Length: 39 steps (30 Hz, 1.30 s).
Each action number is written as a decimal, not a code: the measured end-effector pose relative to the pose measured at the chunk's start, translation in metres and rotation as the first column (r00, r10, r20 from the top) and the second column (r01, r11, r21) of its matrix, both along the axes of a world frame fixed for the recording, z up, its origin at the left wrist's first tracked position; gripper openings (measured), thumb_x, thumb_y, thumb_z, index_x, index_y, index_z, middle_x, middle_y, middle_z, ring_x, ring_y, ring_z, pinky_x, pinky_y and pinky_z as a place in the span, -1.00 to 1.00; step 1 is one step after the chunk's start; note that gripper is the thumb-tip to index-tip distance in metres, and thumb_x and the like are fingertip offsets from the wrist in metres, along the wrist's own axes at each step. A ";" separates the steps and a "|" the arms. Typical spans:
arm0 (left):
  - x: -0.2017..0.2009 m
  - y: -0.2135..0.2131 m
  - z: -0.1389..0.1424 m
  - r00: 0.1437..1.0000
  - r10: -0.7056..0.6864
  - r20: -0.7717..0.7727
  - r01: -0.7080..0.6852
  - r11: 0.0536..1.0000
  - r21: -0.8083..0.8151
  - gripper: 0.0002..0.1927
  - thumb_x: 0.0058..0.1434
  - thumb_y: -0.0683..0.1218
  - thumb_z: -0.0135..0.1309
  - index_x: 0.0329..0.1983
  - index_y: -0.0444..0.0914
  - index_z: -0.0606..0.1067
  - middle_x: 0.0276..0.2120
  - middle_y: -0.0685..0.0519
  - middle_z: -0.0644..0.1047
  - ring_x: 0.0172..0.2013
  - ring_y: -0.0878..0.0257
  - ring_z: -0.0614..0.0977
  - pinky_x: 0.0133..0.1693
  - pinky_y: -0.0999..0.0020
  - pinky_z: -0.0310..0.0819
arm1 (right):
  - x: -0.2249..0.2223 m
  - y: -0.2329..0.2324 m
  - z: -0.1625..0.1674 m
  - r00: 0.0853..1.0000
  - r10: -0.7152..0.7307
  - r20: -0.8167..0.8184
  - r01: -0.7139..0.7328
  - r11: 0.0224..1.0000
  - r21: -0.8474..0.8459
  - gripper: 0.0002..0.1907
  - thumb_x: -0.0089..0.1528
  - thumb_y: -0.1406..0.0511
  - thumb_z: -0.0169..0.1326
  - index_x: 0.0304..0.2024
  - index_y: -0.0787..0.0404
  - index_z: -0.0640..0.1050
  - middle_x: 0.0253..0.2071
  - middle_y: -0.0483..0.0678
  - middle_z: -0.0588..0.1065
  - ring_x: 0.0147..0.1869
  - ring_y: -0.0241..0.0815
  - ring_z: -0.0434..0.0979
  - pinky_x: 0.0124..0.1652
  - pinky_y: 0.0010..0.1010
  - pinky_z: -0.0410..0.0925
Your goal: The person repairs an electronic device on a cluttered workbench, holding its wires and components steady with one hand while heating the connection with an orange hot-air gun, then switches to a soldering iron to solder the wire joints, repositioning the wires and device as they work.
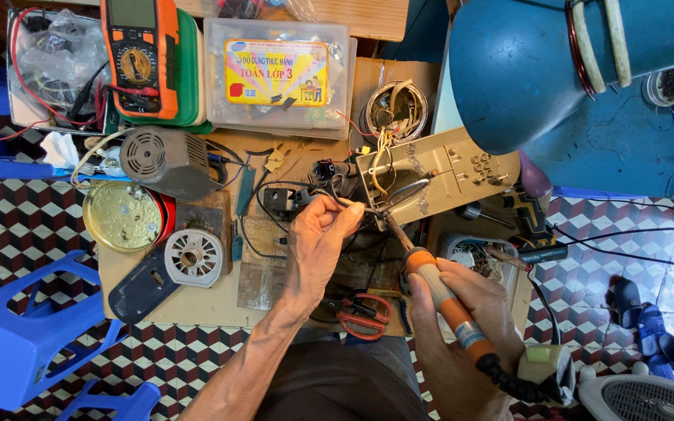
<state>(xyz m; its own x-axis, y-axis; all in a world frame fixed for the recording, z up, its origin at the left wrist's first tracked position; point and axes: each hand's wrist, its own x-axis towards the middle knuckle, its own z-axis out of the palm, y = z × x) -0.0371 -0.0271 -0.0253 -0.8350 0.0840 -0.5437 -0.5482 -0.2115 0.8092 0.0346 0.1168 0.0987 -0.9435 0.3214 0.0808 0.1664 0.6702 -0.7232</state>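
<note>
Head view of a cluttered desk (196,308). The right hand (462,312) was closed round the orange handle of a soldering iron (438,292), gripping it low on the insulated sleeve, with the dark metal tip reaching up and left toward the wires (352,206) at centre. The left hand (317,238) was pinched shut on those thin wires, thumb against fingertips, just near of a beige plastic housing (438,171) that lay open on the far right of the desk. The iron appeared light and stiff; its handle was judged the only safe place to hold, the metal shaft probably being hot, and its black cord trailed off to the near right. The wires looked soft, springy and easily bent, best held by their insulation close to the joint so the ends stayed steady. The housing seemed light, rigid and somewhat brittle. Red-handled scissors (364,316) lay near, between the forearms; a grey motor (165,160) and an orange multimeter (140,54) stood far left.
</note>
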 end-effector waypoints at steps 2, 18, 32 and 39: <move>0.000 0.000 -0.001 1.000 0.009 0.009 -0.009 1.000 0.011 -0.82 0.32 -0.10 0.14 -0.23 -0.34 0.50 -0.37 0.04 0.64 -0.32 0.43 0.61 -0.15 0.53 0.55 | 0.000 -0.002 0.001 1.000 0.007 -0.002 -0.007 1.000 0.014 -0.68 0.21 0.41 0.27 -0.07 0.36 0.45 -0.04 0.20 0.57 -0.06 -0.09 0.70 -0.13 -0.38 0.59; -0.003 -0.004 0.006 1.000 -0.008 0.029 0.008 1.000 0.009 -0.80 0.31 -0.09 0.15 -0.17 -0.34 0.53 -0.28 -0.03 0.67 -0.20 0.33 0.68 0.03 0.36 0.60 | -0.005 0.016 0.004 0.997 -0.043 0.064 0.047 0.997 -0.062 -0.72 0.20 0.40 0.28 -0.11 0.37 0.49 -0.09 0.16 0.59 -0.07 -0.10 0.70 -0.14 -0.36 0.57; 0.002 -0.004 0.009 0.998 0.047 0.039 -0.045 0.998 -0.048 -0.83 0.33 -0.11 0.12 -0.15 -0.33 0.50 -0.18 -0.05 0.65 -0.13 0.26 0.67 0.03 0.33 0.55 | -0.024 0.078 0.000 0.994 0.081 0.075 -0.069 0.985 -0.157 -0.75 0.15 0.41 0.32 -0.16 0.34 0.57 -0.09 0.11 0.60 -0.06 -0.12 0.66 -0.11 -0.37 0.50; 0.004 -0.001 0.020 0.998 0.065 0.004 -0.064 0.994 -0.089 -0.85 0.36 -0.14 0.08 -0.17 -0.35 0.47 -0.18 -0.09 0.65 -0.11 0.26 0.67 0.10 0.31 0.55 | -0.033 0.086 -0.009 0.981 0.137 0.134 -0.087 0.942 -0.325 -0.72 0.14 0.38 0.32 -0.15 0.29 0.54 -0.14 0.05 0.63 -0.18 -0.20 0.73 -0.28 -0.46 0.58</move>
<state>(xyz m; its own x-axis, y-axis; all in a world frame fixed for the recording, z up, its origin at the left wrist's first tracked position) -0.0328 -0.0281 -0.0048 -0.8332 -0.0188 -0.5527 -0.5416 -0.1738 0.8224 0.0012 0.2030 0.0898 -0.9677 0.1984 -0.1554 0.2287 0.4319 -0.8725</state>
